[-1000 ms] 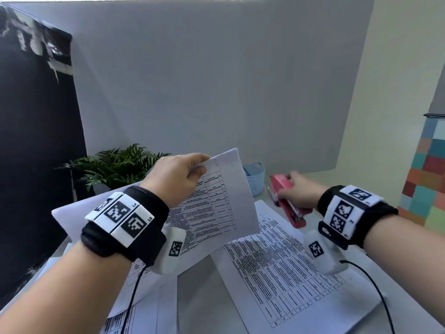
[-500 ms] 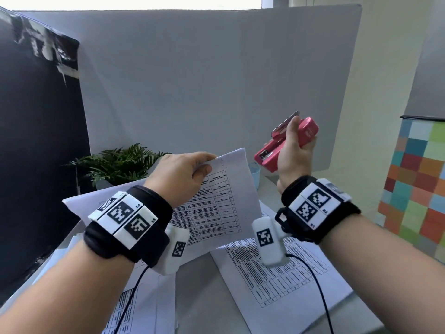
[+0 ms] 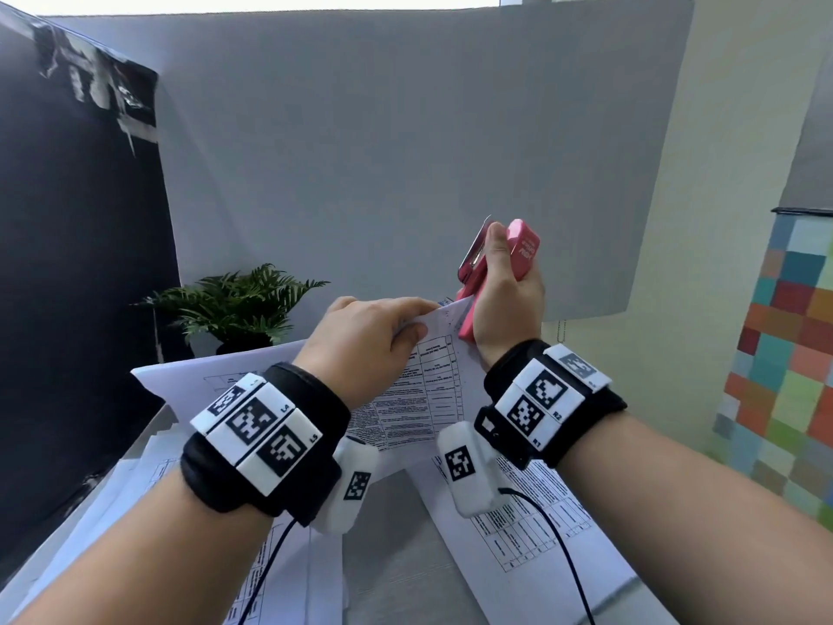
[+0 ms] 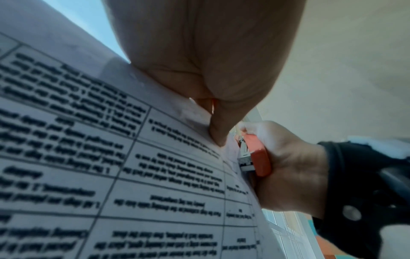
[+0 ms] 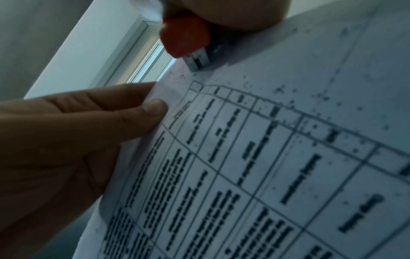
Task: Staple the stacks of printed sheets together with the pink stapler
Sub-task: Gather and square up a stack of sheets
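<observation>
The right hand (image 3: pixel 507 304), gripping the stapler (image 3: pixel 518 254), has come from the table to the corner of the stack (image 3: pixel 423 381) pinched by the left hand (image 3: pixel 360 345), so stapling seems next.

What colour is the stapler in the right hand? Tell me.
Pink, with a silver metal part; the stapler in the right hand shows best in the head view.

Open air lies above the worktop (image 3: pixel 392 575) in front of the grey backdrop board (image 3: pixel 405 151). A potted fern (image 3: pixel 239 304) crowds the worktop's far left corner, a black panel (image 3: pixel 67 263) walls its left side, and loose printed sheets (image 3: pixel 532 534) cover much of its surface.
</observation>
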`<state>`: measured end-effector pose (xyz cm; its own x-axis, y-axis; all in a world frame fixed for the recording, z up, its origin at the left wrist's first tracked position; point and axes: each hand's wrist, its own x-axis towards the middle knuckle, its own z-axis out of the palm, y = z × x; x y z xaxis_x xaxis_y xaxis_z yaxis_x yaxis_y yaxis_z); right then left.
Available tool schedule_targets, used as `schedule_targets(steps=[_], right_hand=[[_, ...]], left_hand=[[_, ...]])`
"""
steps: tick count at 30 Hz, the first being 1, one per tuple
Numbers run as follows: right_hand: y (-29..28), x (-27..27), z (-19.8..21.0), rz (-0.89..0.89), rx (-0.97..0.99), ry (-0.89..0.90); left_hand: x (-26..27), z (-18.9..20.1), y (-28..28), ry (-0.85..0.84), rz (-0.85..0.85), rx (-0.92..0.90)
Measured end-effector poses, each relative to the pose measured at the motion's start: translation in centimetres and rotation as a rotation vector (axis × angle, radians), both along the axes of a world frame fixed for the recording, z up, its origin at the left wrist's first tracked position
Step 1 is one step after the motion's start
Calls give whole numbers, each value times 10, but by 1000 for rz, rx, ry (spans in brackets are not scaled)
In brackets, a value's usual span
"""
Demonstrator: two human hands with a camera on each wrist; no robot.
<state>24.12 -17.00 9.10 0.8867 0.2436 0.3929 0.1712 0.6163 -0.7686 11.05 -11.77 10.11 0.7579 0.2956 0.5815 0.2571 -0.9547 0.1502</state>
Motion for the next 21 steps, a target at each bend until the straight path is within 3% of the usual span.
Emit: schedule_targets(steps=[5, 9, 14, 21], right_hand=[[0, 6, 0, -10, -29, 43], [-2, 16, 2, -40, -17, 64], [-3, 21, 3, 66, 53, 17], [-34, 30, 16, -49, 217, 72]], left_hand=[[0, -5, 0, 6, 25, 49], [-12, -4, 7, 120, 131, 67], [-22, -7, 18, 164, 215, 164], [-35, 4, 43, -137, 256, 41]])
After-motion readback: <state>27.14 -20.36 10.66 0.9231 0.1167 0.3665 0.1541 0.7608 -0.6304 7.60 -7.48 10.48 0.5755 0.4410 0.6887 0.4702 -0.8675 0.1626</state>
